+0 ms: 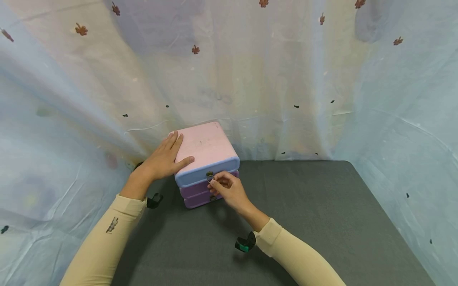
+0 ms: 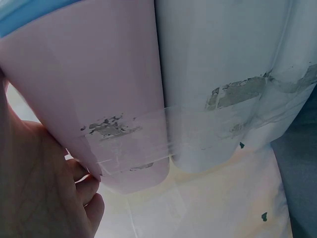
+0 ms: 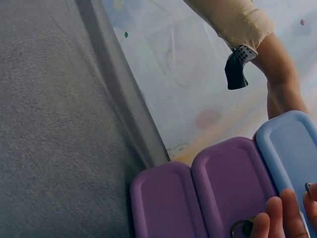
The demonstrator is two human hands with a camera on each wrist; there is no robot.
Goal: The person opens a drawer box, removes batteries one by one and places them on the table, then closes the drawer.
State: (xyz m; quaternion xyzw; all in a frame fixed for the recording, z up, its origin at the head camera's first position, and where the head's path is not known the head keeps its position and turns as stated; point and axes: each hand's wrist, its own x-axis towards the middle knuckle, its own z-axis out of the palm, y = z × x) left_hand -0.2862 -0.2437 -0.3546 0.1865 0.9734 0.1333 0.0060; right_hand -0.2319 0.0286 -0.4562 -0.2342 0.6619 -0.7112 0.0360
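A small stacked drawer unit with a pink top [image 1: 205, 143] stands at the back of the table. Its upper drawer front is blue [image 1: 191, 177], and two purple drawer fronts [image 3: 233, 178] lie below. My left hand [image 1: 161, 161] rests on the top's left edge, fingers straight and thumb spread. With thumb and fingertips, my right hand [image 1: 230, 192] pinches the metal ring pull [image 1: 210, 178] of the blue drawer. Another ring pull [image 3: 241, 228] hangs on the middle purple drawer, beside my right fingers. The left wrist view shows worn tape [image 2: 114, 128] along the unit's side.
A dark grey cloth covers the table [image 1: 304, 206]. Pale patterned curtains [image 1: 257, 79] hang behind and along both sides, close to the unit's back. Black wrist straps [image 1: 246, 242] stick out below both wrists.
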